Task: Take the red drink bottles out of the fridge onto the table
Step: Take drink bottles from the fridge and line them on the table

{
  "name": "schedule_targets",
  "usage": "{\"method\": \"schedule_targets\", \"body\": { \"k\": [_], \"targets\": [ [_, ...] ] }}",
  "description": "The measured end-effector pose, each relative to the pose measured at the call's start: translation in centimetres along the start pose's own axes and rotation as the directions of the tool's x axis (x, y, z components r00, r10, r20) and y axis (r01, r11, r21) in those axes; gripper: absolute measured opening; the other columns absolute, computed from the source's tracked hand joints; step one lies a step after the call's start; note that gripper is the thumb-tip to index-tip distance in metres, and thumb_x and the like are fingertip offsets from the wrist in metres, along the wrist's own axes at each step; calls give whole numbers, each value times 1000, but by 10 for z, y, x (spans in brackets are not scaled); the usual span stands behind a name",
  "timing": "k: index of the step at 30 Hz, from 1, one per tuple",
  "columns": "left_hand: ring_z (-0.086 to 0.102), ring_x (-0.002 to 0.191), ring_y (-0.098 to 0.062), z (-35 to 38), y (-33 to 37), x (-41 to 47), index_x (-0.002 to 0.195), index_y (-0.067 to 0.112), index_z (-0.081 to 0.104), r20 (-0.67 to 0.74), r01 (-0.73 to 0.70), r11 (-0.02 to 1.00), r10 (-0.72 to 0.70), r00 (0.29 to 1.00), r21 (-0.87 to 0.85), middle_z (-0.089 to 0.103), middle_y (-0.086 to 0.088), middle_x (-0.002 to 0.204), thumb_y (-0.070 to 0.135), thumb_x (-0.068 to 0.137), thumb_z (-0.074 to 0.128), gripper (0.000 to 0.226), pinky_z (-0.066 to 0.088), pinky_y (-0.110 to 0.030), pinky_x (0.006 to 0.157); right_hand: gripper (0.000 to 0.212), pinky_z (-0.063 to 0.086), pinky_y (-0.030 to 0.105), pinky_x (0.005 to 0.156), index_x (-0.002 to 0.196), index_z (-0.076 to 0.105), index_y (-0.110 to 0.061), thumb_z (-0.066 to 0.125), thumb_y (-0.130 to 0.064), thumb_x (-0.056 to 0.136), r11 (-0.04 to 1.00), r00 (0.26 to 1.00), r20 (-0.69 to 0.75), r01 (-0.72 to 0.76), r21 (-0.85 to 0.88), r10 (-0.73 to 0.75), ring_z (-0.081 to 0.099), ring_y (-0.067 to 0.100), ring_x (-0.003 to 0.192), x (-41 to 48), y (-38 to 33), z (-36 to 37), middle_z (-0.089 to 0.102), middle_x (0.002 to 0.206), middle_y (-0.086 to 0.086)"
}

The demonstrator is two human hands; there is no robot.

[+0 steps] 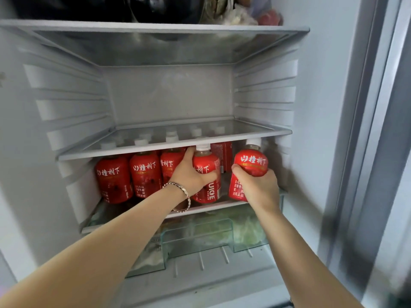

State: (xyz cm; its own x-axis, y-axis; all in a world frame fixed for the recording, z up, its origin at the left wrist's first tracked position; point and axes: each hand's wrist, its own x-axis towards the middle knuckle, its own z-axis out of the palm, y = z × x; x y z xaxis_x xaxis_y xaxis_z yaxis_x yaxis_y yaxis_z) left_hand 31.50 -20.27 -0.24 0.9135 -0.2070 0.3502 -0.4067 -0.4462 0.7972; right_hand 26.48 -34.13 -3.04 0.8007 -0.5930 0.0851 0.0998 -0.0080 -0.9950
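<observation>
Several red drink bottles with white caps stand on the lower glass shelf [213, 207] of the open fridge. My left hand [191, 174], with a bracelet on its wrist, grips one red bottle [208, 165] in the middle of the row. To the right, my right hand [258, 187] grips another red bottle [251, 163], which stands at the shelf's right end. Three more bottles [144, 174] stand in a row to the left of my left hand. More caps show through the shelf above, behind the front row.
An empty glass shelf [173, 145] sits just above the bottle caps. Below the bottles is a clear crisper drawer [200, 238] with green vegetables. The top shelf [155, 27] holds dark bags. The fridge's right wall and door frame [355, 130] stand close to my right arm.
</observation>
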Motion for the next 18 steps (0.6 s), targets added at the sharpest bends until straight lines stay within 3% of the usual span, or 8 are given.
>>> {"method": "schedule_targets", "body": {
  "k": [3, 5, 7, 9, 11, 13, 14, 18],
  "targets": [
    [59, 95, -16, -2, -1, 1, 135, 22, 35, 1, 10, 1000, -10, 1000, 4, 61, -4, 114, 24, 76, 76, 73, 48, -25, 83, 44, 44, 23, 55, 110, 52, -16, 74, -34, 76, 957, 981, 102, -185, 222, 166, 57, 9, 72, -14, -4, -7, 61, 90, 0],
    [61, 101, -19, -5, 2, -2, 138, 22, 32, 34, 33, 997, -35, 999, 74, 60, -5, 120, 31, 78, 74, 74, 48, -25, 84, 43, 46, 23, 58, 111, 54, -16, 74, -32, 77, 946, 980, 121, -187, 265, 160, 59, 9, 74, -27, -1, -5, 62, 89, -1],
    [60, 107, -20, -8, 5, -13, 142, 18, 30, 23, 66, 970, -73, 997, 232, 59, -5, 124, 39, 84, 65, 70, 46, -22, 82, 47, 49, 23, 62, 113, 54, -20, 77, -30, 74, 968, 995, 81, -69, 242, 50, 62, 7, 78, -40, 5, -2, 63, 93, -5],
    [60, 107, -17, -16, 9, -31, 137, 13, 42, -125, 45, 964, -12, 992, 260, 62, -2, 120, 38, 92, 55, 53, 42, -17, 80, 49, 49, 21, 66, 109, 52, -27, 81, -28, 69, 982, 993, 55, 99, 158, -109, 61, 3, 78, -53, 7, 2, 62, 93, -11],
    [63, 100, -12, -24, 20, -52, 118, 16, 59, -242, -102, 995, 104, 965, 21, 67, 7, 102, 41, 92, 49, 37, 45, -15, 78, 56, 49, 19, 68, 107, 48, -33, 83, -31, 63, 968, 965, 84, 245, 45, -248, 61, -1, 78, -61, 3, 4, 60, 91, -16],
    [63, 95, -6, -32, 33, -65, 109, 25, 60, -183, -212, 962, 180, 966, -170, 66, 11, 97, 49, 84, 47, 37, 49, -17, 78, 65, 52, 21, 74, 110, 46, -35, 84, -38, 58, 934, 926, 173, 350, -69, -335, 62, 2, 83, -69, -1, 11, 61, 93, -17],
    [63, 93, -3, -37, 37, -68, 109, 29, 58, -123, -215, 963, 197, 973, -160, 66, 12, 97, 50, 81, 52, 35, 50, -16, 77, 70, 53, 24, 77, 115, 45, -35, 84, -40, 57, 908, 900, 233, 401, -118, -368, 63, 5, 87, -73, -2, 15, 62, 96, -16],
    [57, 68, -3, -57, 37, -69, 75, 24, 57, -187, -175, 958, 220, 958, 227, 61, 10, 73, 32, 85, 65, 15, 46, -11, 59, 69, 56, 28, 82, 112, 38, -41, 82, -48, 60, 784, 730, 577, 576, -232, -366, 64, 6, 94, -84, -5, 29, 61, 102, -17]
  ]
}}
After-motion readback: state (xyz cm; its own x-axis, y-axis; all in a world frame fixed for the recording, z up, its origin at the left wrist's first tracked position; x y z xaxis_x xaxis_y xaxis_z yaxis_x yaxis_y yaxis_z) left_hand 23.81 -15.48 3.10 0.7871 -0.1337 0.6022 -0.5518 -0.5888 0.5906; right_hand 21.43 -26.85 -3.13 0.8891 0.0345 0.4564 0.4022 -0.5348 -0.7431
